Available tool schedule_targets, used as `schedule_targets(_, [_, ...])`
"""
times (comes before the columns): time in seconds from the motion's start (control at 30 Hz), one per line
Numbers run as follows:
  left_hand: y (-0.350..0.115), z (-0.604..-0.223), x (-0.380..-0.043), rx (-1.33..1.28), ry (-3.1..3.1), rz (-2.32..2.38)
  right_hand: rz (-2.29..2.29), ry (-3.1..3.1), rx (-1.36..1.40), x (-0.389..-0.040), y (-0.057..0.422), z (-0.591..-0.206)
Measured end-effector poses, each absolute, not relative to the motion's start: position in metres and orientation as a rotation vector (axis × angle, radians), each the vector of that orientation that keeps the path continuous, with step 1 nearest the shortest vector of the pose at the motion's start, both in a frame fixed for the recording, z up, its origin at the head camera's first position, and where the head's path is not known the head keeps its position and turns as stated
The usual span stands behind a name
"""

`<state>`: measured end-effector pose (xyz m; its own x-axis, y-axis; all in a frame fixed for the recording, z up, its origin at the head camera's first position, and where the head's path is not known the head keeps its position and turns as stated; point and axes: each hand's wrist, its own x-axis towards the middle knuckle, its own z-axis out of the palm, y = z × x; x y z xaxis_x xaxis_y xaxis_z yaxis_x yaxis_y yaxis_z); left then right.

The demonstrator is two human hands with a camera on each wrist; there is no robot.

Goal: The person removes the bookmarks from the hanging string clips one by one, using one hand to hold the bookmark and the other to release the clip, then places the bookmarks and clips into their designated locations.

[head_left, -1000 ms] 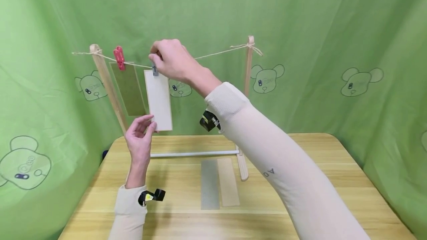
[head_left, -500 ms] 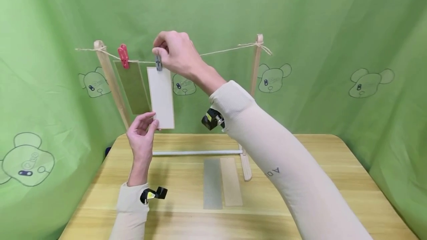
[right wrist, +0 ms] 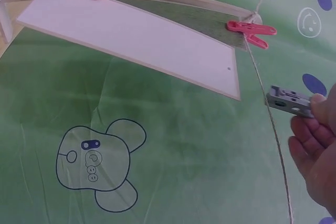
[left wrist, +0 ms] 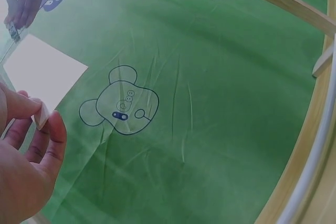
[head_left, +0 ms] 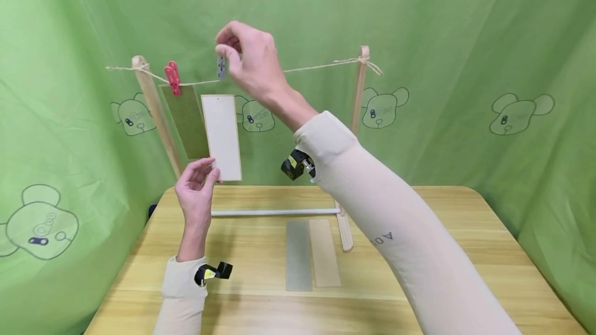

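A white card (head_left: 222, 136) with a tan border and a small hole near its top is upright in front of the string. My left hand (head_left: 195, 190) pinches its lower left corner between thumb and fingers. Above the card, my right hand (head_left: 251, 58) pinches a grey clothespin (head_left: 221, 67). In the right wrist view the clothespin (right wrist: 290, 101) is beside the string (right wrist: 275, 140), apart from the card (right wrist: 136, 40). A red clothespin (head_left: 172, 77) holds an olive-green card (head_left: 186, 123) on the string, left of the white one.
Two wooden posts (head_left: 155, 110) carry the string, with a white rod (head_left: 274, 212) low between them. On the wooden table (head_left: 419, 252) lie a grey card (head_left: 298, 255) and a beige card (head_left: 325, 252). A green curtain (head_left: 442, 40) surrounds the table.
The grey clothespin has come off the white card's top edge and moved up with my right hand. The left hand still holds the card, which has shifted slightly left.
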<state>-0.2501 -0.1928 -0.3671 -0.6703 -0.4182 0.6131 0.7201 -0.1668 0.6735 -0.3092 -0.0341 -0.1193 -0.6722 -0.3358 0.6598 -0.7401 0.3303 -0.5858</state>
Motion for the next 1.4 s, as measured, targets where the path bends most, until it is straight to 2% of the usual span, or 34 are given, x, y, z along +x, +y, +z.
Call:
schedule_targets(0.57, [-0.201, -0.370, -0.245, -0.374, -1.356, -1.925, 1.512, -2.007, 0.937, -0.287, -0.011, -0.117])
schedule_targets(0.93, [-0.202, -0.372, -0.243, -0.382, -1.371, -1.928, 1.560, -1.977, 0.905, -0.275, 0.018, -0.150])
schedule_targets(1.1, [-0.203, -0.376, -0.239, -0.359, -1.387, -1.931, 1.652, -1.935, 0.879, -0.259, 0.027, -0.164])
schedule_targets(1.4, [-0.197, -0.377, -0.236, -0.342, -1.438, -1.932, 1.725, -1.796, 0.853, -0.257, 0.051, -0.193])
